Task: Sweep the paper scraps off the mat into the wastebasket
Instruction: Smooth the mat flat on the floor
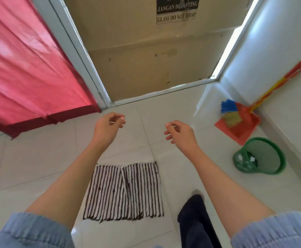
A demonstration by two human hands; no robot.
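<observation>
Green wastebasket [261, 156] tipped, white scraps [252, 159] inside; both hands empty.

Mat [123, 191]: brown-and-white striped, rectangular, flat on pale floor tile, near centre; a lengthwise fold or seam runs down its middle. No scraps discernible on it.
Wastebasket [259, 155]: green plastic mesh, right of the mat and well apart, tipped with mouth toward the near left; small white scraps [252, 159] inside.
</observation>
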